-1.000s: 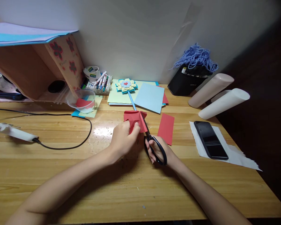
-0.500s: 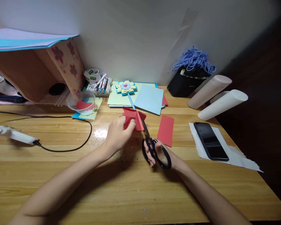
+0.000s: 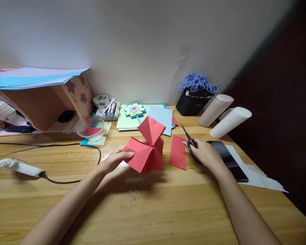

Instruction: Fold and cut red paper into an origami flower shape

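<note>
My left hand point(image 3: 117, 159) pinches one corner of a creased red paper point(image 3: 140, 154), which is partly unfolded into several square flaps above the table. To the right, my right hand point(image 3: 205, 153) is closed on black-handled scissors point(image 3: 190, 140), whose blades point away from me and look nearly together. Between the hands a flat red paper strip point(image 3: 177, 153) lies on the wood. Behind the creased paper stands or lies a layered paper flower point(image 3: 134, 110) with a red heart at its middle and a blue stem, partly hidden by a red flap.
A black phone point(image 3: 229, 160) lies on white paper beside my right wrist. Two white rolls point(image 3: 231, 122) and a black pen holder point(image 3: 193, 102) stand behind. At left are a glue gun point(image 3: 21, 167) with its cord, a clear bowl point(image 3: 91, 129), markers point(image 3: 111, 109) and a cardboard box point(image 3: 40, 105).
The red paper has opened out from a folded bundle into spread flaps. My right hand has carried the scissors away from it to the right. The view has tilted up slightly.
</note>
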The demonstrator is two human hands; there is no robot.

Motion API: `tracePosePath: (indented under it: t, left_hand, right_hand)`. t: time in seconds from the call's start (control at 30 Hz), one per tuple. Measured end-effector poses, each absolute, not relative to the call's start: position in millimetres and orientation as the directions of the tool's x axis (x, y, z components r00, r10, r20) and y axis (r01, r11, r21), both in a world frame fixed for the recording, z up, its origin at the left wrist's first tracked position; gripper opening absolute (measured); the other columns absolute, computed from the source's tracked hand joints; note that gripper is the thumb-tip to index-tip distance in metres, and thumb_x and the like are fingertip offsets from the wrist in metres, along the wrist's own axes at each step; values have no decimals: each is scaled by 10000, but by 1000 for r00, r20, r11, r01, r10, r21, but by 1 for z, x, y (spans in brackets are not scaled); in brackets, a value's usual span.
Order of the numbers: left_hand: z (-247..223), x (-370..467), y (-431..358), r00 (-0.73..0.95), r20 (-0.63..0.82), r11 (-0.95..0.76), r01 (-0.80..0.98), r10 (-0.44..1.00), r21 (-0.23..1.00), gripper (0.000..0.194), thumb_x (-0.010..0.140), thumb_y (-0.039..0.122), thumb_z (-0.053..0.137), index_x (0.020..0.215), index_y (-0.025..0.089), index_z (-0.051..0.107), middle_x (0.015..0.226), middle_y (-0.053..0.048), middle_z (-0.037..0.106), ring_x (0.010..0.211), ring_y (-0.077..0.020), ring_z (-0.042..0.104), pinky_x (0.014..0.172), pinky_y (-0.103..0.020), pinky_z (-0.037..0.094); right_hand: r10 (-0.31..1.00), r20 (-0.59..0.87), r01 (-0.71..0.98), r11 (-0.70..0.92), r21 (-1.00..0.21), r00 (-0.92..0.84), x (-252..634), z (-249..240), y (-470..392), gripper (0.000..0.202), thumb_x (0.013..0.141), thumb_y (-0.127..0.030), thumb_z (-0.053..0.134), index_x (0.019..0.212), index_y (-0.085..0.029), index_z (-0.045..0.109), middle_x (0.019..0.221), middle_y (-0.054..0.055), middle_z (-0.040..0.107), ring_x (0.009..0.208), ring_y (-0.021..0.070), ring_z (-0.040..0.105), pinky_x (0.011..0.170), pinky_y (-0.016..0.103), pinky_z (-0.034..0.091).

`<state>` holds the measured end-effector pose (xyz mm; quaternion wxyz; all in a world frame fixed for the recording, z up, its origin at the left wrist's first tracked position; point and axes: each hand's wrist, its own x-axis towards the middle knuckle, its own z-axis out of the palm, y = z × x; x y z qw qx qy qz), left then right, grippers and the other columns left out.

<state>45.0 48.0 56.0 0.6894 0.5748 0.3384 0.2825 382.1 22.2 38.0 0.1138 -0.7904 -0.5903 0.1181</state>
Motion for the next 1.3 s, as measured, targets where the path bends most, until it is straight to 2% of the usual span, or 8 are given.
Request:
tracePosePath:
  t: [0.27,0.4,0.5,0.6,0.73,0.93,1.17,1.3]
  left_hand:
    - [32,21,39,517,-360,151,401,777,903,292,759,429,574,759,143,629,687,-20,602,595,-135,516,551,-247,390]
    - [32,17,41,348,-124,-140,641,929,755,341,743,476,591,865,158,620,859,-65,635,775,-214,592,667,-311,466]
    - [28,33,48,254,89,-237,644,963,727,427,761,496,580,1028,163,570,1084,-124,586,1005,-258,567,807,-364,482]
    - [19,59,63,309,35,-195,503,950,842,555,751,462,616,1187,148,479,1146,-139,557,1003,-233,578,832,-363,488]
    - [11,80,78,326,-42,-108,428,944,897,574,683,328,693,1185,122,506,1005,-110,617,857,-207,594,760,-346,487]
    - [13,66,60,372,-41,-70,280,927,957,269,779,334,591,940,120,623,936,-83,659,846,-192,590,760,-305,453]
    - [12,55,38,386,73,-211,329,920,921,305,885,374,451,859,135,640,834,-41,656,783,-169,568,757,-287,426]
    - [8,51,33,442,158,-312,301,883,901,387,939,368,314,969,169,644,981,-57,676,931,-195,581,910,-342,396]
  right_hand:
    - [962,38,959,-266,-96,270,377,16,28,285,795,-397,521,909,-147,597,935,147,640,869,282,619,670,329,433]
    - [974,143,984,-164,-73,174,374,18,26,348,781,-346,580,1025,-99,597,1015,187,574,973,317,565,798,389,462]
    - [964,254,982,118,-150,-77,360,29,19,395,748,-216,604,1132,-141,549,1123,158,536,1069,300,512,901,419,443]
    - [854,222,798,519,-306,-470,334,39,8,346,763,-173,588,1103,-230,563,1235,94,505,1153,246,465,970,408,420]
    - [682,265,578,724,-376,-682,302,37,-5,236,812,-158,558,1026,-237,615,1246,82,536,1175,219,452,950,400,431]
    - [641,419,461,761,-457,-643,289,19,-6,128,840,-199,551,906,-233,655,979,64,669,958,194,560,855,376,469]
    - [879,438,537,465,-704,-187,272,13,-3,47,808,-236,595,814,-219,639,1072,93,573,1046,231,536,888,413,451]
    - [893,423,522,436,-734,-151,267,12,4,36,808,-216,594,780,-206,614,1114,91,566,1078,221,524,920,403,432]
